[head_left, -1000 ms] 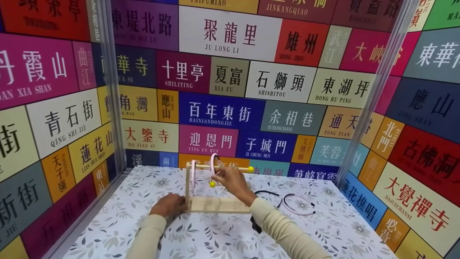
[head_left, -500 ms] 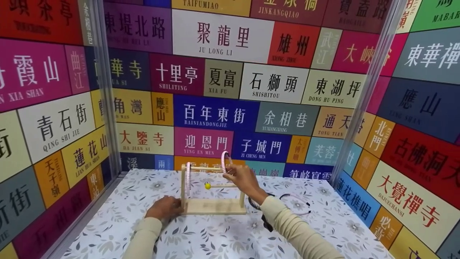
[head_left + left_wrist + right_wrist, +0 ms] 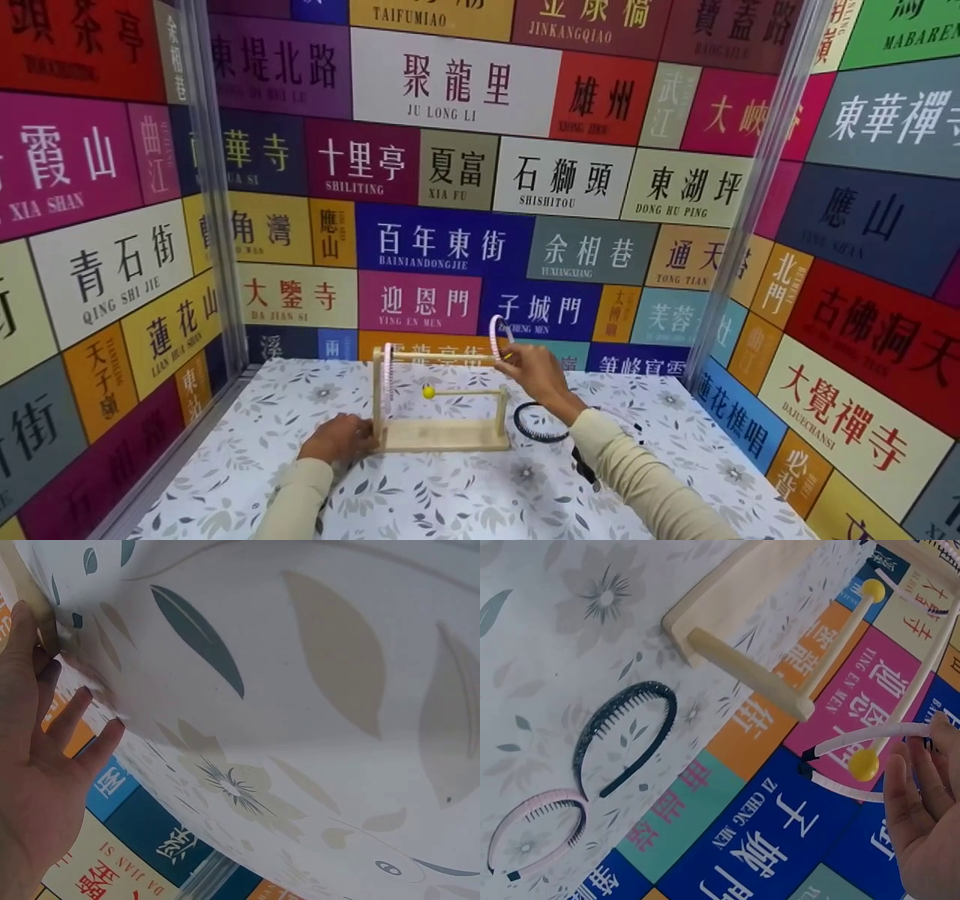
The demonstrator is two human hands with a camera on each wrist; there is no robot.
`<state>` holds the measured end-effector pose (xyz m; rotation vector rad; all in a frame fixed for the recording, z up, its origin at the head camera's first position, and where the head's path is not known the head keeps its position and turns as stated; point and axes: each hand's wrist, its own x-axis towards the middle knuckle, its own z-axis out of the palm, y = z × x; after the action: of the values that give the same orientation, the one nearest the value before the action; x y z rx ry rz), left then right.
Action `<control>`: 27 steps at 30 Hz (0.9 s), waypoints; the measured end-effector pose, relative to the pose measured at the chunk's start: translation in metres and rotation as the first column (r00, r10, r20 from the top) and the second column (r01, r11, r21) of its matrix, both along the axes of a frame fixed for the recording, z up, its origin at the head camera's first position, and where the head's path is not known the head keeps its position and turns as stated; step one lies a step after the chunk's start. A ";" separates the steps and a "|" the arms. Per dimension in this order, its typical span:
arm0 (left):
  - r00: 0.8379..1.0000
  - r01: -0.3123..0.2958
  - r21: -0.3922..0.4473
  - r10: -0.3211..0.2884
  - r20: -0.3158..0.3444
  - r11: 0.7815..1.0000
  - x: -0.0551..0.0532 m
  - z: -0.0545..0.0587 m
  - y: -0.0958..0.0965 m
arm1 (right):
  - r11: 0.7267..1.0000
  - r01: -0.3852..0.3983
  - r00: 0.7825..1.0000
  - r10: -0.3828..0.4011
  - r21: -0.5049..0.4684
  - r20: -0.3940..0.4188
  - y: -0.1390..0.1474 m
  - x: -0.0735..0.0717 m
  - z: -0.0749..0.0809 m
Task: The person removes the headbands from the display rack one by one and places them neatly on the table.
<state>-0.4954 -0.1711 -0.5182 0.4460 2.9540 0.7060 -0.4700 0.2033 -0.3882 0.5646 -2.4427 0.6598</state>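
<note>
A wooden stand [image 3: 442, 436] has two rods at different heights, each tipped with a yellow ball. Its left end is held by my left hand [image 3: 337, 439], the thumb and a finger against the wood [image 3: 46, 615] while the other fingers spread. A pink headband [image 3: 388, 382] hangs at the left end of the upper rod. My right hand [image 3: 536, 375] pinches another pink headband [image 3: 495, 334] at the upper rod's right end. In the right wrist view, that headband's two arms lie on either side of the yellow ball [image 3: 863, 763].
A black toothed headband [image 3: 667, 709] lies on the flower-patterned tablecloth [image 3: 420, 495], right of the stand. Beside it is a pink headband [image 3: 493, 840], mostly hidden by my right arm in the head view. Panels with coloured signs [image 3: 442, 240] enclose the table.
My right hand has moved right along the upper rod with the pink headband, from mid-rod to its ball end. My left hand stays at the stand's left end. The head view has shifted slightly.
</note>
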 end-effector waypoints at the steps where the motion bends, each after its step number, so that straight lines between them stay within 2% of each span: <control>1: 1.000 -0.002 -0.002 0.002 -0.001 1.000 -0.001 -0.001 0.000 | 1.000 0.002 1.000 -0.002 0.001 -0.001 0.003 0.001 0.000; 8: 1.000 -0.008 0.023 0.008 -0.001 1.000 -0.011 -0.011 -0.004 | 0.999 0.029 0.999 -0.028 0.034 -0.021 0.022 0.003 -0.005; 13: 1.000 -0.003 0.012 0.003 0.001 1.000 -0.010 -0.008 -0.004 | 0.997 0.046 0.999 -0.045 0.056 -0.023 0.038 0.007 -0.014; 18: 1.000 0.000 0.012 0.000 0.008 1.000 -0.012 -0.011 -0.004 | 0.996 0.046 0.998 -0.049 0.070 0.043 0.054 0.015 -0.024; 23: 1.000 0.010 0.022 -0.011 0.019 1.000 -0.005 -0.005 -0.003 | 0.993 0.060 0.994 -0.068 0.100 0.080 0.065 0.022 -0.036; 27: 1.000 0.025 0.014 -0.025 -0.015 1.000 -0.005 -0.005 -0.002 | 0.990 0.042 0.995 -0.055 0.137 0.088 0.072 0.028 -0.048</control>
<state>-0.5008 -0.1736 -0.5235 0.4903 2.9532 0.7245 -0.4419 0.2755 -0.4362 0.5358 -2.5931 0.5143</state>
